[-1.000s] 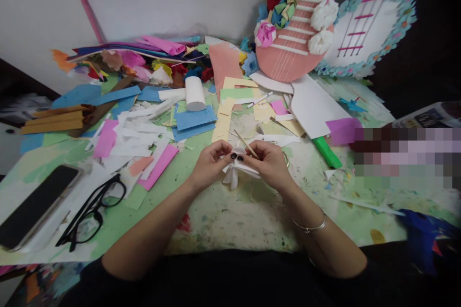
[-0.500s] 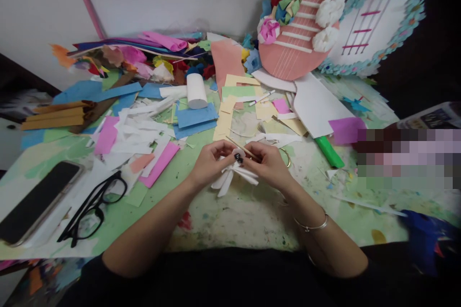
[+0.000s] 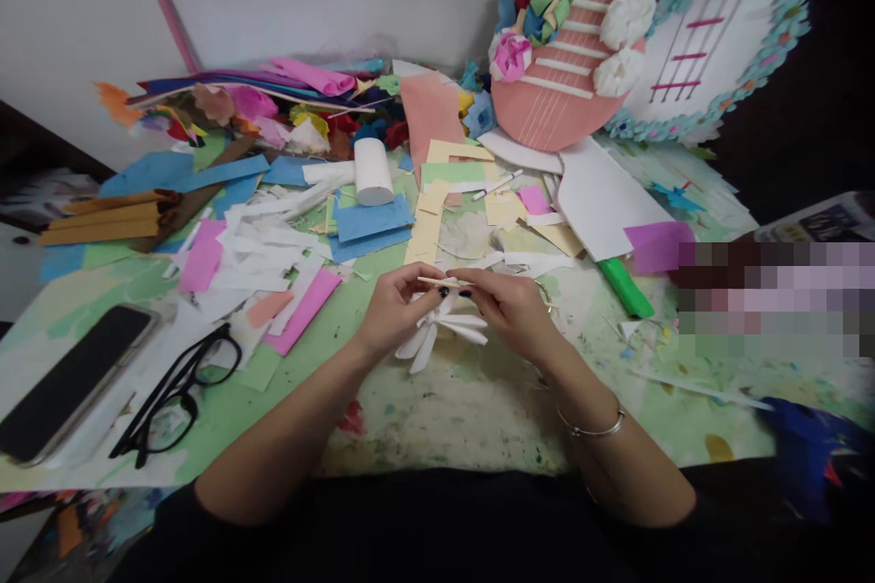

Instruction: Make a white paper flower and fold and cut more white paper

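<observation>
Close together over the front middle of the table, my two hands work on a white paper flower whose long petals fan out below the fingers. My left hand is closed, pinching the flower near its top. A thin wooden stick lies nearly level across the flower's upper edge. My right hand is closed round that stick, and its far end pokes out past the knuckles. The fingertips of both hands almost meet, and part of the flower hides behind them.
White paper strips, blue paper and a white roll lie beyond my hands. Black glasses and a phone rest at left. A pink paper guitar leans at the back. A green roll sits right.
The stick has turned from a slant to nearly level over the flower's top. My right fingers have shifted along with it; my left hand still pinches the flower.
</observation>
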